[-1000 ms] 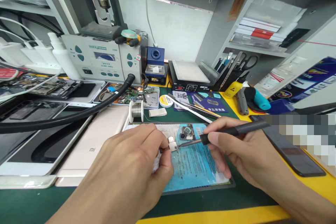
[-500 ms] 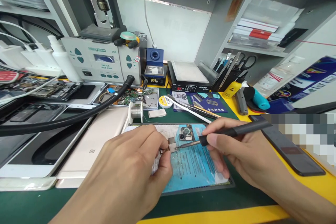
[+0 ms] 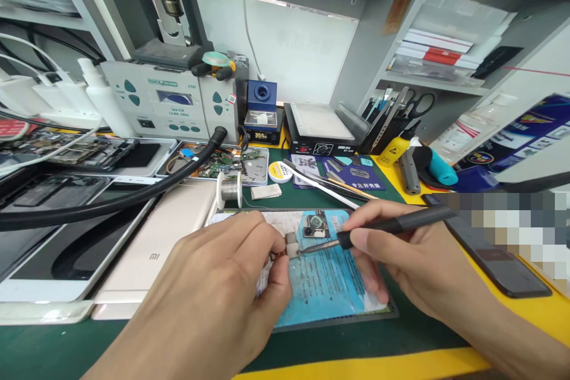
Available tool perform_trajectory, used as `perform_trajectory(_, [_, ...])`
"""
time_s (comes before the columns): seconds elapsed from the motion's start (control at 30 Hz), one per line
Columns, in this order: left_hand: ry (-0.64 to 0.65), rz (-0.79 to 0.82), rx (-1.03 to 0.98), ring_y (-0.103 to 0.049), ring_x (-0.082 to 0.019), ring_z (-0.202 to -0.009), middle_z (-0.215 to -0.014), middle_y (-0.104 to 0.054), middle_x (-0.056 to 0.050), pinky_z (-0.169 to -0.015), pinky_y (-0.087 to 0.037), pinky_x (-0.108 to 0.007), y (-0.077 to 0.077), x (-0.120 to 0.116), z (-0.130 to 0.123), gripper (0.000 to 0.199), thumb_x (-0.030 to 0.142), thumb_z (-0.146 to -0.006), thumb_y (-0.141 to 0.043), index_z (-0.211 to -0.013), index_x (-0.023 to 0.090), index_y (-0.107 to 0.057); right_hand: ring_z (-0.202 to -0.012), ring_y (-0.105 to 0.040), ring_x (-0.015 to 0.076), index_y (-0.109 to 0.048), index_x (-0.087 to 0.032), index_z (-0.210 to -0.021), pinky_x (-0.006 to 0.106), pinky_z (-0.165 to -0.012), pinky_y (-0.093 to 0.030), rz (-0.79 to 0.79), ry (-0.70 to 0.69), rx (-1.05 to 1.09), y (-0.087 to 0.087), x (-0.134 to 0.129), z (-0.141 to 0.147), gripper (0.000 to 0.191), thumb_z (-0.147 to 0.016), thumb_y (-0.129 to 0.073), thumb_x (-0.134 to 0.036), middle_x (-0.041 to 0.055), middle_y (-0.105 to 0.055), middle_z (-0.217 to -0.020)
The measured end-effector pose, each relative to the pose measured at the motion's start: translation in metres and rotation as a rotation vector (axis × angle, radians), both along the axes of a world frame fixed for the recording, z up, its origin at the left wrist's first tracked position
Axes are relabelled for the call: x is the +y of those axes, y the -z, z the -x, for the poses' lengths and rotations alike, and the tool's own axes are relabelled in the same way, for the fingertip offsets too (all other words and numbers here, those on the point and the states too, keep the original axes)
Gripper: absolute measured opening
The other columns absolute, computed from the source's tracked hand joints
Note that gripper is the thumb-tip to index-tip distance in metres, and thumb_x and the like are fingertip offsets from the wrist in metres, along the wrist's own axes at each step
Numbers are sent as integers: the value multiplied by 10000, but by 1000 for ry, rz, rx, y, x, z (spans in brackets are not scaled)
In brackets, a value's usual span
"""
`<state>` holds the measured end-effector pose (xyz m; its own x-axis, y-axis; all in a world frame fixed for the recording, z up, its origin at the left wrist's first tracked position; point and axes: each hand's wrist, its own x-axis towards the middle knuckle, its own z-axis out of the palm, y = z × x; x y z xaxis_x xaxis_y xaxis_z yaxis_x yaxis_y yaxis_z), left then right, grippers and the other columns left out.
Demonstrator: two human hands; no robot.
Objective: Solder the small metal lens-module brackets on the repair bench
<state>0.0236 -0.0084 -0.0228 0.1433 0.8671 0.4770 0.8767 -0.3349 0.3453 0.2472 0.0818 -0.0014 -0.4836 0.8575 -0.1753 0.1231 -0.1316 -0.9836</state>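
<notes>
Over the blue-and-white work pad (image 3: 327, 294), my left hand (image 3: 231, 273) is closed, its thumb and index finger pinching the edge of a small metallic phone part (image 3: 291, 246). My right hand (image 3: 401, 249) grips a black-handled soldering iron (image 3: 396, 224) like a pen. The iron's metal tip touches or nearly touches the right side of the small part. Just behind lies a circuit board with a round component (image 3: 316, 224), flat on the pad. The left end of the small part is hidden by my left fingers.
A solder spool (image 3: 230, 190), a round tin (image 3: 280, 171) and a hot plate (image 3: 320, 130) stand behind the pad. Phones and a gold back cover (image 3: 155, 243) lie left, beneath a black hose (image 3: 133, 193). A dark phone (image 3: 499, 255) lies right.
</notes>
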Motion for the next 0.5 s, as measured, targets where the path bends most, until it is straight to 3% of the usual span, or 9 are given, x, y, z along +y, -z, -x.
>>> perform_trajectory(0.5, [-2, -9, 11, -606, -203, -627, -730, -621, 5, -532, -468, -343, 0, 2, -1, 138, 175, -933, -540, -839, 215, -633, -344, -565, 111, -724, -193, -857, 170, -367, -458, 13, 10, 17, -2, 0, 1, 149, -868, -813, -311, -28, -647, -451])
